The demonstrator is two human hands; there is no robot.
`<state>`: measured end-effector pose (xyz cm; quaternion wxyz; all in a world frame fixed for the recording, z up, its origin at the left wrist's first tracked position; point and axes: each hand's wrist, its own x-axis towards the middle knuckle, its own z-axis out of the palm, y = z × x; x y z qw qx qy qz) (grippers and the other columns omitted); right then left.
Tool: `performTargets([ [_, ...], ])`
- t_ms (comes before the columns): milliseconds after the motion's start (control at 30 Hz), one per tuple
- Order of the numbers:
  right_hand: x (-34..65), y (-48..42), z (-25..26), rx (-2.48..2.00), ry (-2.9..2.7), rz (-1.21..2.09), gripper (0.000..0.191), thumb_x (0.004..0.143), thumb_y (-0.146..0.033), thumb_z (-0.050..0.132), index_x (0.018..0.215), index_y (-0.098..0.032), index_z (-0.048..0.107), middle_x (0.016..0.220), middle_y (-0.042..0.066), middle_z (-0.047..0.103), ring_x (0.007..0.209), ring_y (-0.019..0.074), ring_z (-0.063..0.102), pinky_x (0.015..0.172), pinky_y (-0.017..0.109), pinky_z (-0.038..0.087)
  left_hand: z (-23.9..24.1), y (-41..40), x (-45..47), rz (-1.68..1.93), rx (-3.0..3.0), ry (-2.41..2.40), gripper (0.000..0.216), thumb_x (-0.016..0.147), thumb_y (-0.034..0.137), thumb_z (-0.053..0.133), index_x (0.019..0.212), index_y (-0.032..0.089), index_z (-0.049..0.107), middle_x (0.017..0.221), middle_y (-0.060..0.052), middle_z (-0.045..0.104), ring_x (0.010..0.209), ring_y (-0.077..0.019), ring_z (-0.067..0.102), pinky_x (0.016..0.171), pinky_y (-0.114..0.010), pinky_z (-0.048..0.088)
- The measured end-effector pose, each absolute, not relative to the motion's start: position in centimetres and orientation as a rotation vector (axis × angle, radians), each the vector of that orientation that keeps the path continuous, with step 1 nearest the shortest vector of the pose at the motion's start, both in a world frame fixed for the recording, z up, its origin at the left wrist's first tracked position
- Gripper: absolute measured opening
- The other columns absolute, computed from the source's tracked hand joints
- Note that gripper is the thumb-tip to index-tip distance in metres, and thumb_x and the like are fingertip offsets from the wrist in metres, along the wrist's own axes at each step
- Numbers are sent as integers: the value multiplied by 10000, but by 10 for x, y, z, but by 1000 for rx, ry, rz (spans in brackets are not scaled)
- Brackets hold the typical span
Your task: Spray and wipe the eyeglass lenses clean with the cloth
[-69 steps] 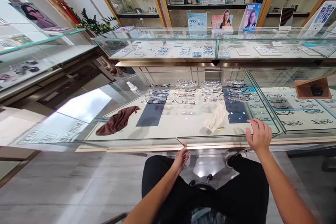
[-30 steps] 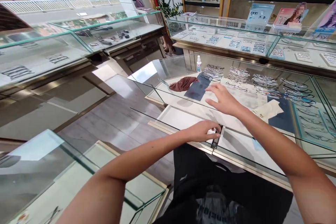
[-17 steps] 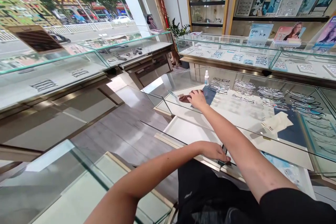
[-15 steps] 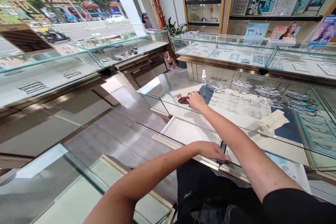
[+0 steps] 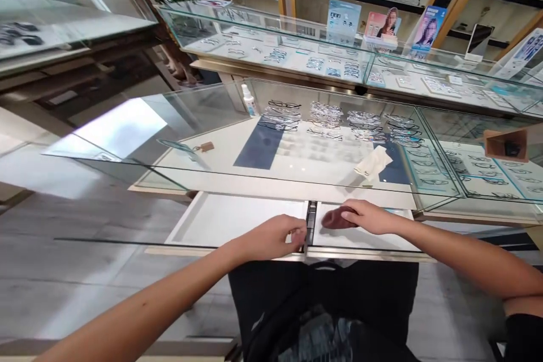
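Note:
My right hand (image 5: 365,216) is closed round a brown, round-ended item (image 5: 337,218) that looks like a soft leathery case, though its exact kind is unclear. It is above the pulled-out right drawer (image 5: 382,242). My left hand (image 5: 286,236) has its fingers curled at the inner front corner of the white left drawer (image 5: 237,219), by the gap between the drawers. A small space shows between its thumb and fingers; anything they grip is hidden. Beyond both hands, a cream cloth (image 5: 374,163) lies crumpled on the glass display counter (image 5: 203,178).
Rows of eyeglasses (image 5: 326,116) and a white spray bottle (image 5: 248,100) are at the counter's back. A small mirror (image 5: 180,147) and a brown tag-like piece (image 5: 205,147) are on the left. An open brown box (image 5: 507,144) stands right. Another glass showcase (image 5: 271,56) runs behind.
My right hand has brought the brown item from the counter's far left to above the right drawer. My left hand remains by the drawer gap, and the camera view has turned right.

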<state>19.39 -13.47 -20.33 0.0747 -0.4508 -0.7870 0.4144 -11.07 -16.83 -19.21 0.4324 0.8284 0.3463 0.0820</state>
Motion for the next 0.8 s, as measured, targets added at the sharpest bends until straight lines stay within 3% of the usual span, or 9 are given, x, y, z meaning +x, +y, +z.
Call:
performTargets([
  [133,257,-127,-237,-1691,-2356,889,283,1034,-278,472,1084,-175,731,1130,122,764,1049,255,705,910,380,554,-176,-150,-115,342,2121,999,71,813,217,508,742,209,517,721,15,582,694,-136,509,637,-228,399],
  [333,309,-66,-266,-1951,-2178,483,358,1024,-177,399,1223,-90,683,1360,208,657,1296,279,562,1144,397,420,-167,-91,-135,620,2166,1469,129,759,337,521,726,213,537,706,-3,614,715,-155,545,717,-253,445],
  [533,339,-25,-301,-2244,-1882,258,463,1016,-150,337,1383,-11,584,1450,275,581,1392,319,463,1190,413,344,-181,-62,-153,638,2029,1864,171,782,388,516,752,220,523,687,4,585,653,-146,491,655,-248,393],
  [633,337,-14,-321,-2378,-1772,249,521,1019,-193,347,1440,30,556,1524,303,534,1457,353,423,1233,447,288,-180,-64,-150,600,1930,2001,212,869,412,495,772,225,518,661,19,573,620,-145,487,619,-244,367],
  [800,324,13,-343,-2576,-1594,241,714,1045,-414,352,1650,-35,335,1734,293,252,1598,446,224,1257,605,200,-174,-77,-146,433,1899,2151,270,933,415,467,729,237,463,594,46,525,576,-146,478,587,-232,336],
])
